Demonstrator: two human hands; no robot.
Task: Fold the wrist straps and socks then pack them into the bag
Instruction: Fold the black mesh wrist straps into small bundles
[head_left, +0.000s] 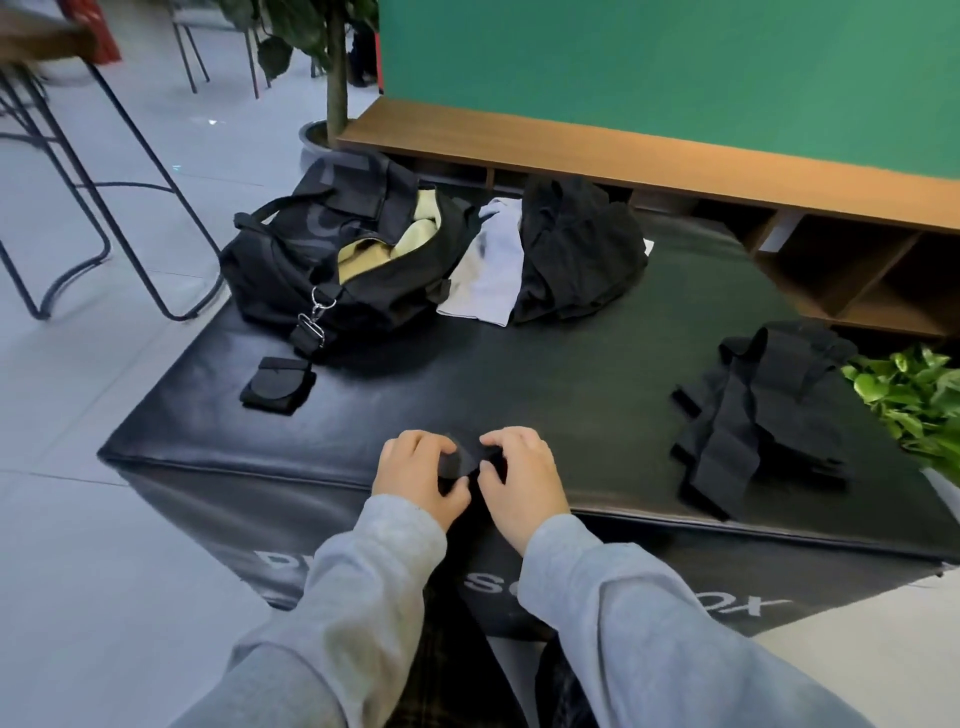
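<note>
While the open bag (332, 260) is sitting far left, I am pinching a black strap (470, 460) with curled fingers of my left hand (418, 475) and right hand (522, 480).

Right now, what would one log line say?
step: folding | both hands grip small black fabric strap | open black duffel bag behind | nothing packed yet

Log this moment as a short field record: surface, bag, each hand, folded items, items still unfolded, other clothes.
surface: black padded box
bag: black duffel, far left, unzipped, yellow cloth inside
left hand: grips black strap at near edge
right hand: grips the same strap
folded: one black bundle in front of the duffel
unfolded: black pile on the right
other clothes: white cloth and black garment beside the duffel
</note>
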